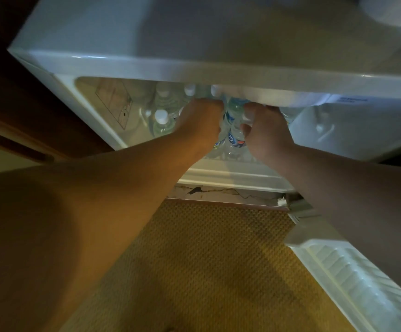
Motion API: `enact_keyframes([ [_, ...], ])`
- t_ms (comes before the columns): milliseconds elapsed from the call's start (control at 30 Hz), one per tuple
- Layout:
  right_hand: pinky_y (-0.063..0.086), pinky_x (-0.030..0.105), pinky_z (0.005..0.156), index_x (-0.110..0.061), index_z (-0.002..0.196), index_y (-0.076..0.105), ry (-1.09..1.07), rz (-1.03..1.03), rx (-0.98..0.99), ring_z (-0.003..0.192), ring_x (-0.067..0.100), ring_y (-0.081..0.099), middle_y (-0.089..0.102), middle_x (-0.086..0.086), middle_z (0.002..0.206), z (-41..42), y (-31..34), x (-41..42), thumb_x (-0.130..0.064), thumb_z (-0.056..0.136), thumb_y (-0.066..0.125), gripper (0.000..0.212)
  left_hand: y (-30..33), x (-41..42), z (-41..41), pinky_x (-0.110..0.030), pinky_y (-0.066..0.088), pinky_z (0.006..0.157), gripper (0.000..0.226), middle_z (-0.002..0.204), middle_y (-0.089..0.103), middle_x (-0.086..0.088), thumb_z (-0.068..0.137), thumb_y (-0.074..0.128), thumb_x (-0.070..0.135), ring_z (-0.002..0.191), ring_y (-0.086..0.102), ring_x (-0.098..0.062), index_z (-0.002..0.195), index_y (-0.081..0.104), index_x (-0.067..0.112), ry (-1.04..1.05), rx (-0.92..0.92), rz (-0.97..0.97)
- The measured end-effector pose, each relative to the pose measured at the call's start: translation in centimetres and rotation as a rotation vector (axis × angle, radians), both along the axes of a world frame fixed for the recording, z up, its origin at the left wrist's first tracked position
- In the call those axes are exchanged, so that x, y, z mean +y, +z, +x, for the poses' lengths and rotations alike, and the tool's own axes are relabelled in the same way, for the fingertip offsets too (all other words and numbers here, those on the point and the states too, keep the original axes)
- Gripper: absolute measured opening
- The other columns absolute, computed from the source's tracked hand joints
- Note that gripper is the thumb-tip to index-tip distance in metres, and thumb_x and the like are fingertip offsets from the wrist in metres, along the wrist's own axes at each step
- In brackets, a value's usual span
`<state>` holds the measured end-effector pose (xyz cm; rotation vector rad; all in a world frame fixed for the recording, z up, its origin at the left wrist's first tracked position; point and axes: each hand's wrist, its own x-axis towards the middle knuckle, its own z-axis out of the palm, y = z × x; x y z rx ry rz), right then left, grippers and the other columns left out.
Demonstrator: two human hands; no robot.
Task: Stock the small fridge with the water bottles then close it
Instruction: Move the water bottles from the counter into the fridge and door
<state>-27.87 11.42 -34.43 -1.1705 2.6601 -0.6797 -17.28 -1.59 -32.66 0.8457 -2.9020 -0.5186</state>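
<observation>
A small white fridge (pixel 146 68) stands open below me, seen from above. Several clear water bottles with white caps (pixel 161 121) stand inside on the left. Both my hands reach into the fridge. My left hand (pixel 199 123) and my right hand (pixel 264 130) grip water bottles with blue labels (pixel 233 125) between them, fingers curled round them. The fingertips and the bottle tops are hidden under the fridge's top edge.
The fridge door (pixel 352 271) hangs open at the lower right, its ribbed inner shelf facing up. Yellow-brown woven carpet (pixel 206 259) covers the floor in front. Dark wooden furniture (pixel 15 104) borders the fridge on the left.
</observation>
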Motion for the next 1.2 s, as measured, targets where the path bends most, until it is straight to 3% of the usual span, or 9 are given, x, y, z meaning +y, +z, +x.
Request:
enact_keyframes([
  [167, 0.04, 0.035, 0.094, -0.013, 0.152, 0.039, 0.022, 0.115, -0.087, 0.121, 0.036, 0.048, 0.049, 0.025, 0.13, 1.8, 1.4, 1.1, 0.001, 0.092, 0.059, 0.065, 1.6, 1.8, 2.0, -0.04, 0.051, 0.093, 0.041, 0.125, 0.063, -0.014, 0.094, 0.064, 0.009, 0.112, 0.061, -0.032, 0.135, 0.059, 0.012, 0.023, 0.05, 0.019],
  [300, 0.04, 0.028, 0.099, -0.024, 0.146, 0.049, -0.149, 0.041, -0.163, 0.122, 0.028, 0.054, 0.049, 0.013, 0.14, 4.4, 3.8, 3.2, -0.01, 0.096, 0.056, 0.053, 3.9, 5.0, 6.3, -0.026, 0.047, 0.089, 0.041, 0.122, 0.065, -0.007, 0.097, 0.064, 0.021, 0.109, 0.061, -0.02, 0.138, 0.058, 0.018, 0.131, 0.179, 0.137],
  [400, 0.052, 0.033, 0.094, -0.021, 0.133, 0.062, -0.128, -0.11, -0.116, 0.098, 0.024, 0.067, 0.057, 0.006, 0.128, 8.1, 7.1, 6.5, -0.013, 0.092, 0.059, 0.042, 6.4, 9.0, 11.4, -0.032, 0.055, 0.091, 0.036, 0.119, 0.068, 0.004, 0.097, 0.063, 0.032, 0.108, 0.063, -0.013, 0.132, 0.063, 0.026, 0.265, 0.242, 0.239],
  [467, 0.058, 0.037, 0.084, -0.021, 0.126, 0.066, -0.09, -0.203, -0.1, 0.091, 0.016, 0.067, 0.06, 0.0, 0.122, 10.8, 11.0, 9.2, -0.013, 0.092, 0.061, 0.036, 9.3, 11.6, 14.8, -0.022, 0.055, 0.086, 0.031, 0.114, 0.07, 0.01, 0.094, 0.068, 0.032, 0.1, 0.067, -0.009, 0.125, 0.067, 0.03, 0.339, 0.286, 0.272],
  [600, 0.059, 0.032, 0.082, -0.024, 0.117, 0.071, -0.062, -0.395, -0.016, 0.101, 0.009, 0.067, 0.064, -0.009, 0.121, 15.1, 22.4, 13.8, -0.011, 0.093, 0.063, 0.028, 18.8, 15.4, 19.9, 0.006, 0.041, 0.065, 0.023, 0.09, 0.072, 0.021, 0.084, 0.079, 0.031, 0.074, 0.07, 0.005, 0.103, 0.074, 0.043, 0.481, 0.404, 0.329],
  [733, 0.05, 0.014, 0.084, -0.028, 0.11, 0.075, -0.107, -0.603, 0.117, 0.101, 0.011, 0.069, 0.069, -0.012, 0.122, 17.6, 36.9, 17.1, -0.018, 0.084, 0.068, 0.028, 32.5, 17.3, 22.4, -0.007, 0.05, 0.053, 0.018, 0.083, 0.07, 0.018, 0.079, 0.08, 0.039, 0.064, 0.068, 0.004, 0.092, 0.073, 0.05, 0.482, 0.62, 0.188],
  [967, 0.043, 0.021, 0.104, -0.026, 0.123, 0.07, 0.018, -0.62, 0.273, 0.126, 0.009, 0.056, 0.061, -0.016, 0.137, 18.2, 59.4, 21.8, -0.022, 0.08, 0.071, 0.043, 56.0, 18.5, 22.0, 0.002, 0.042, 0.073, 0.016, 0.095, 0.069, 0.017, 0.085, 0.07, 0.035, 0.087, 0.066, 0.007, 0.1, 0.074, 0.04, 0.328, 0.763, 0.063],
  [1067, 0.037, 0.012, 0.102, -0.031, 0.133, 0.062, 0.037, -0.557, 0.21, 0.129, 0.004, 0.047, 0.053, -0.02, 0.138, 17.0, 64.6, 21.6, -0.024, 0.094, 0.064, 0.04, 61.7, 17.7, 20.3, -0.008, 0.052, 0.076, 0.019, 0.102, 0.068, 0.018, 0.09, 0.061, 0.044, 0.092, 0.068, 0.0, 0.105, 0.071, 0.04, 0.279, 0.753, 0.167],
  [1200, 0.039, 0.018, 0.092, -0.036, 0.137, 0.055, -0.007, -0.509, 0.1, 0.12, 0.001, 0.046, 0.047, -0.027, 0.126, 14.7, 68.6, 19.1, -0.034, 0.09, 0.064, 0.048, 65.6, 15.2, 17.3, -0.01, 0.052, 0.075, 0.02, 0.104, 0.069, 0.019, 0.092, 0.066, 0.039, 0.093, 0.069, -0.001, 0.112, 0.068, 0.04, 0.237, 0.741, 0.205],
])
